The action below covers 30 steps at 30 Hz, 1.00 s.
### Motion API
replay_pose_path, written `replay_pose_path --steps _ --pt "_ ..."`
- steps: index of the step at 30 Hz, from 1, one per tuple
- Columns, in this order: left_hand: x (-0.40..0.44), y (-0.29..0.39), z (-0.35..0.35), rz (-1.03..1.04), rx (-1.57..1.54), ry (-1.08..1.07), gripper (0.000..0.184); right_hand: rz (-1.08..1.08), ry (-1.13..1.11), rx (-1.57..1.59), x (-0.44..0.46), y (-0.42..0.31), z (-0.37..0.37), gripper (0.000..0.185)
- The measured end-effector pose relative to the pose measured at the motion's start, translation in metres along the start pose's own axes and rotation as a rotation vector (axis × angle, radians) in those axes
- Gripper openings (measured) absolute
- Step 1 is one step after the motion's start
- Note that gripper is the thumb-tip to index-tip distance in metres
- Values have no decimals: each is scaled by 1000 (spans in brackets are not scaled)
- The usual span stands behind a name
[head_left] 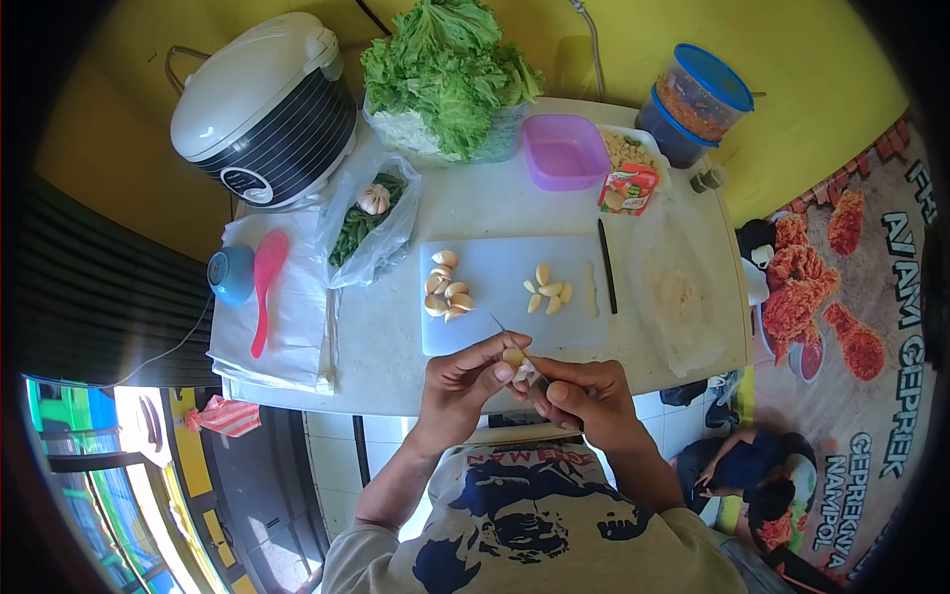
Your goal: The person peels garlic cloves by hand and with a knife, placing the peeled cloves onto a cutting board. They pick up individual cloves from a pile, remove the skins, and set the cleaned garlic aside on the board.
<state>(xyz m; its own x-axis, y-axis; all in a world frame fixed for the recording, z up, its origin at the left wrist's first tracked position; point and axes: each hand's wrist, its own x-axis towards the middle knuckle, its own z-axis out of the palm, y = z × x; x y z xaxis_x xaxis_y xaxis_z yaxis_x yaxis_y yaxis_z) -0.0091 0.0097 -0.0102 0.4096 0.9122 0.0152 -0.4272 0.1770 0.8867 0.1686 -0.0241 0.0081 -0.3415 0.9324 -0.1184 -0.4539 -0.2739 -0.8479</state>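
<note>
My left hand (473,381) pinches a garlic clove (514,357) just over the table's front edge. Fingers of my right hand (574,393) are wrapped round a small knife (538,387), its thin blade pointing up and left past the clove. Whitish peel shows between the two hands. Beyond them lies a pale cutting board (500,259). Unpeeled garlic cloves (447,288) are piled on its left side, and several peeled cloves (547,289) sit right of its middle, beside a pale strip (591,289).
Around the board stand a rice cooker (262,109), lettuce (445,74), a bag of green chilies (361,218), a purple container (565,151), blue-lidded tubs (696,104) and a black stick (607,265). A pink rice paddle (265,287) lies left. Another person (747,475) is at lower right.
</note>
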Motion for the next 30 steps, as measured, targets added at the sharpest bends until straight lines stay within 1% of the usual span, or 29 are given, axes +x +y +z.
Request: replay_pose_path --steps 1,5,7,9,10,11,13,14,16,17,21,23,25,27,28,30 --pt "0 0 1 11 -24 -2 26 -1 0 -1 0 0 1 34" --pt "1 4 0 37 -10 -15 26 -50 68 -14 2 1 4 34" --pt "-1 5 -2 8 71 -59 33 -81 91 5 2 0 1 34" --pt "-3 0 -3 3 36 -46 33 -196 240 22 4 -9 -5 34" --pt "-4 -2 -4 -3 3 -30 33 -195 239 24 2 -11 -8 34" --pt "-4 -2 -5 -4 4 -31 33 -206 191 -153 0 -13 -11 34" --pt "-1 -3 -4 -2 -125 -1 29 -239 105 -483 -1 -18 -7 36" --pt "0 -3 -3 -3 -126 -4 29 -240 109 -484 0 -16 -3 36" --pt "1 -1 -4 -24 -141 18 30 -335 37 -647 1 -12 2 37" --pt "1 -2 -5 -24 -141 19 30 -259 -2 -666 0 -17 3 40" --pt "0 -7 -4 -11 -201 27 30 -233 2 -619 3 -8 8 41" --pt "1 -9 -1 -15 -210 31 30 -319 17 -666 6 -4 9 40" --pt "3 -10 3 -64 -295 92 30 -349 -6 -681 7 -3 5 40" --pt "6 -10 5 -101 -306 57 33 -380 -22 -699 7 -2 1 39" --pt "7 -10 5 -135 -315 28 36 -402 11 -653 7 0 0 39" --pt "10 -8 10 -148 -308 15 36 -424 50 -609 4 -1 -3 38"
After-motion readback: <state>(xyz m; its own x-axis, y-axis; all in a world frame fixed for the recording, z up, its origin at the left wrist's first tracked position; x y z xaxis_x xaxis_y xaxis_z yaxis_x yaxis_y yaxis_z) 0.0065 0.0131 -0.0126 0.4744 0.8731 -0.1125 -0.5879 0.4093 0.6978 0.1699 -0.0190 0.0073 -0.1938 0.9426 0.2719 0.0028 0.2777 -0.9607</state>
